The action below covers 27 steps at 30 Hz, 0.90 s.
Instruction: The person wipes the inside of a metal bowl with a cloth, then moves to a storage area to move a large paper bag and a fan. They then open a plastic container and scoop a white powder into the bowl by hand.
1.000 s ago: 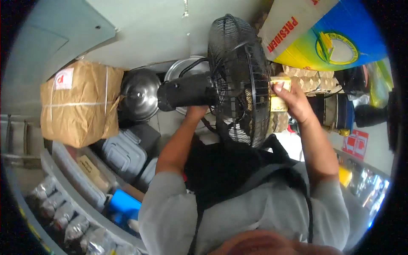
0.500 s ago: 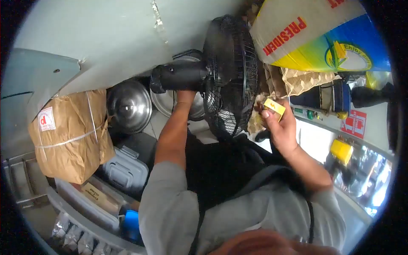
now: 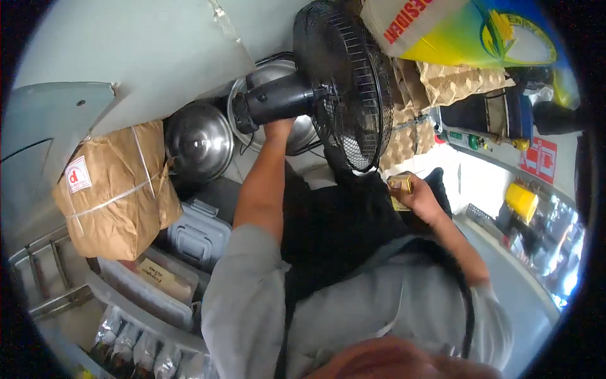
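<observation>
A black fan (image 3: 347,82) with a wire cage lies across the middle, its motor housing pointing left. My left hand (image 3: 278,128) is under the motor housing, and its fingers are hidden behind it. To the right of the cage, my right hand (image 3: 421,197) is closed around a small yellow box (image 3: 400,184), low and close to my dark clothing. Round metal lids or pans (image 3: 199,142) sit behind and left of the fan.
A brown paper package (image 3: 117,192) tied with string stands at left, beside a grey lidded bin (image 3: 199,237). Egg trays (image 3: 457,84) and a printed sack (image 3: 442,35) are upper right. A yellow container (image 3: 521,202) sits on the right shelf.
My right hand has moved down toward my body with the yellow box, which has turned. The fan sits slightly higher and further right in view. The camera view has shifted.
</observation>
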Each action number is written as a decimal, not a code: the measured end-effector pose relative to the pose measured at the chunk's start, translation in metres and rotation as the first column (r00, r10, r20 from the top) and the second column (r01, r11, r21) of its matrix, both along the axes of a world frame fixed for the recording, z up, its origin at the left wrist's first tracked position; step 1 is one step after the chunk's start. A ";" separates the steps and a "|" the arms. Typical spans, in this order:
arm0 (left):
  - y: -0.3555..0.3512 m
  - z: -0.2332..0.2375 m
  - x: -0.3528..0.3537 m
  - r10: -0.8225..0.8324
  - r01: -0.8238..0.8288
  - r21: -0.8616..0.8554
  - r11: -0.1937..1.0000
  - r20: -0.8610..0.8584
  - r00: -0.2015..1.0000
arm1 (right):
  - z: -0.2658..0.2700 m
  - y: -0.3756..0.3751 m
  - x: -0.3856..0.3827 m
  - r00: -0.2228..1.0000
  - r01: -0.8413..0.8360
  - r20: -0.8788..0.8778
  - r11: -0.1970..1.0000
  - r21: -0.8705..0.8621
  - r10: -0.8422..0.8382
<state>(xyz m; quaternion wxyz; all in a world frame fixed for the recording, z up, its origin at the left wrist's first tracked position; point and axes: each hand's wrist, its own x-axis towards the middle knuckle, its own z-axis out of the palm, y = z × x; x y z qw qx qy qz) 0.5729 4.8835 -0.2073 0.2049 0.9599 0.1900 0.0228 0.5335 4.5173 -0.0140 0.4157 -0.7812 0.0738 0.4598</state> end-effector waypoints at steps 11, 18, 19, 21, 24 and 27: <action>0.000 -0.034 -0.207 0.248 -0.285 -0.227 0.931 -0.179 0.952 | -0.266 -0.226 -0.170 0.999 -0.009 0.048 0.990 0.137 0.002; 0.043 0.002 -0.313 0.278 -0.460 -0.249 0.852 -0.529 0.802 | -0.163 -0.202 -0.132 0.829 -0.558 -0.174 0.778 -0.288 0.531; 0.051 -0.012 -0.327 0.328 -0.495 -0.225 0.839 -0.516 0.791 | -0.138 -0.210 -0.121 0.783 -0.622 -0.193 0.746 -0.239 0.591; 0.069 -0.061 -0.366 0.061 -0.096 -0.106 0.990 -0.294 0.954 | -0.090 -0.237 -0.092 0.680 -0.731 -0.216 0.667 -0.144 0.700; 0.057 -0.028 -0.374 0.238 -0.419 -0.318 0.851 -0.477 0.846 | -0.022 -0.301 -0.025 0.526 -0.850 -0.182 0.521 -0.077 0.831; 0.041 0.012 -0.370 0.323 -0.476 -0.268 0.837 -0.461 0.827 | 0.032 -0.390 0.071 0.467 -0.873 0.006 0.462 -0.155 0.884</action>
